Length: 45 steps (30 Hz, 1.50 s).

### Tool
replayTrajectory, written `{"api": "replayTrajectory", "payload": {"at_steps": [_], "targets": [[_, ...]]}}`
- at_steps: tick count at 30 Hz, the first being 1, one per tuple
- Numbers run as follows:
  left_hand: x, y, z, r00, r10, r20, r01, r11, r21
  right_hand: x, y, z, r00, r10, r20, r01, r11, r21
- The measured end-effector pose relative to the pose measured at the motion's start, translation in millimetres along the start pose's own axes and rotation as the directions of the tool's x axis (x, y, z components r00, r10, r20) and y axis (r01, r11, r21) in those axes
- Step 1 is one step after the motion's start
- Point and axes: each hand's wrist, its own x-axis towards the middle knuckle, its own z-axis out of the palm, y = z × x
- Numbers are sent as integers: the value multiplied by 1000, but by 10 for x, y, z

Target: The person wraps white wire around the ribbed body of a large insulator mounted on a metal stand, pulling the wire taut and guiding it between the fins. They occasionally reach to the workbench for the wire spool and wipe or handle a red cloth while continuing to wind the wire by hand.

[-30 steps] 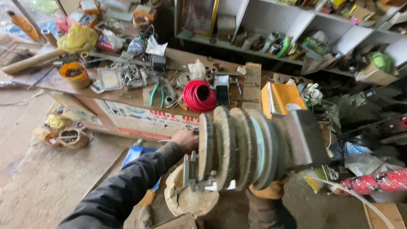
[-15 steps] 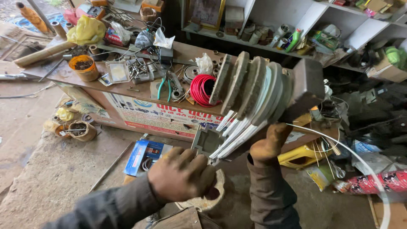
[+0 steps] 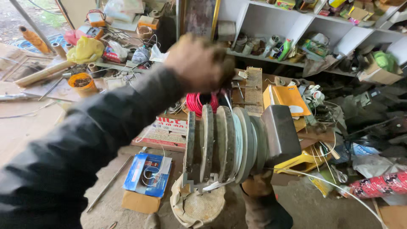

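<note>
A stack of round, grooved discs on one axis [image 3: 224, 144], grey and greenish with worn rims, stands in the near middle of the scene; about six discs can be counted, side by side and upright, with a grey metal block [image 3: 280, 133] at their right end. The right hand [image 3: 257, 186] is under the stack near the right end, mostly hidden by it, so whether its fingers are apart or clamped cannot be told. The left hand [image 3: 199, 63] is raised in front of the camera, above and to the left of the discs and clear of them; it is blurred, its fingers look curled together, and it holds nothing that can be seen.

Below the stack lies one round, pale woven pad [image 3: 197, 208] on the floor. To its left is one blue flat box [image 3: 146, 174] with a coil of wire on it. Beyond the discs, on the low wooden bench [image 3: 161, 138], sits one red coil of wire [image 3: 198, 103], and to the right one orange folder [image 3: 288, 98]. At the far left stands one orange round tub [image 3: 82, 82], with one yellow plastic bag [image 3: 87, 50] behind it.
</note>
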Motion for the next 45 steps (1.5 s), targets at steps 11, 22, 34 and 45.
{"api": "replayTrajectory", "payload": {"at_steps": [11,22,34,45], "targets": [[-1882,1875,3226,858,-225,461,497,588,-638,-55,-66,-416,987,-131,-95,110,974,-198],[-2133,2004,-58,981,-145,-129,48,824,-565,215,366,-278,914,-398,-77,345,864,-367],[81,-3,-1683,971,171,-166,-117,949,294,-106,-264,241,998,-65,17,66,998,-16],[-2345,1759,2366,873,-235,427,466,660,-589,-178,-136,82,992,-115,-44,108,985,-134]]}}
